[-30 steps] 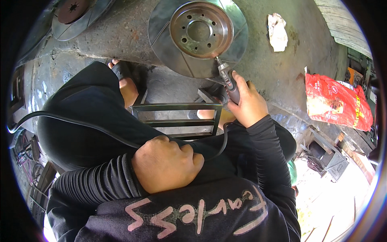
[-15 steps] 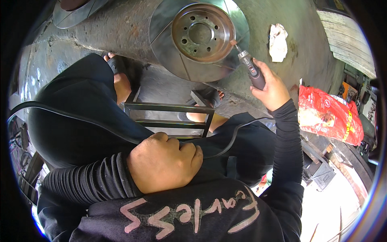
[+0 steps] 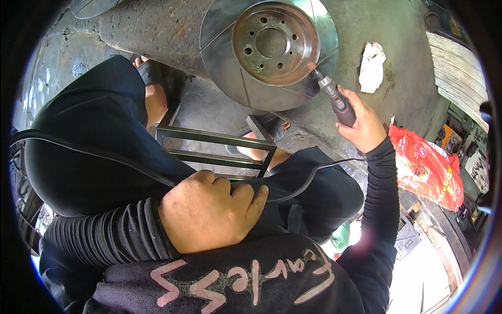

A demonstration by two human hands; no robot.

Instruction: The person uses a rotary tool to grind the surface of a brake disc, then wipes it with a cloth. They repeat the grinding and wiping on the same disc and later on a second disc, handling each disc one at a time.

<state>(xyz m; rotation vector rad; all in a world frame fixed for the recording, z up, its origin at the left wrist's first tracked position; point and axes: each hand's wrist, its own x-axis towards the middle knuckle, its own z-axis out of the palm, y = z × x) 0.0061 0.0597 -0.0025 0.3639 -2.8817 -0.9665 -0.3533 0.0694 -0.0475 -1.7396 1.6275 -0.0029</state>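
In my right hand (image 3: 362,122) is a dark corded rotary tool (image 3: 337,100), its small reddish-brown tip at the raised hub of a slotted brake disc (image 3: 222,65). The disc lies flat, with several holes around its open centre and rust colouring on the hub. My left hand (image 3: 213,209) is closed around a black cable (image 3: 107,153) in front of my body. That cable runs off to the left and, past my fist, toward my right forearm. The fingertips of the left hand are partly hidden.
A crumpled whitish cloth (image 3: 372,68) lies right of the disc. Farther right is a red plastic bag (image 3: 426,167). A metal frame (image 3: 214,137) stands between my legs, near my sandalled feet. Part of another disc (image 3: 94,7) shows at the upper left.
The view has shifted a little, so the disc, cloth and right hand appear farther right. The rotary tool's tip stays at the hub's edge. My left hand keeps its hold on the cable.
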